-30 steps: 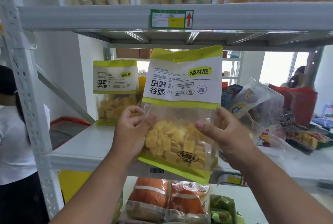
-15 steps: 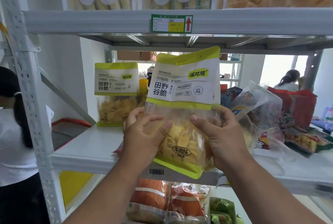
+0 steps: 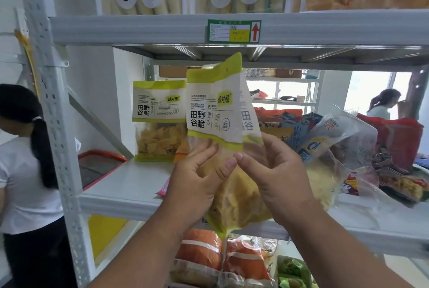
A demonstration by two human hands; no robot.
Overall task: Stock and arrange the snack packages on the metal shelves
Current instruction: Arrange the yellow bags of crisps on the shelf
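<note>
Here left hand (image 3: 197, 185) and right hand (image 3: 276, 178) pinch snack pouch (image 3: 214, 113); pouch bottom hidden behind both

The held snack bag (image 3: 213, 111), raised in front of the middle shelf, reads 田野谷脆 in bold black on its white panel, with 南瓜小方 in small type beside it and the brand 派对熊 on a slanted yellow-green tag. A second bag (image 3: 249, 113) just behind it shows only 田 and 谷. The standing bag (image 3: 160, 111) to the left on the shelf carries the same 田野谷脆 and 派对熊. On the upper shelf's front edge, a green-bordered label (image 3: 234, 31) bears a red up-arrow; its small print is unreadable. A clear packet (image 3: 322, 139) to the right shows blue letters "Ch".
</note>
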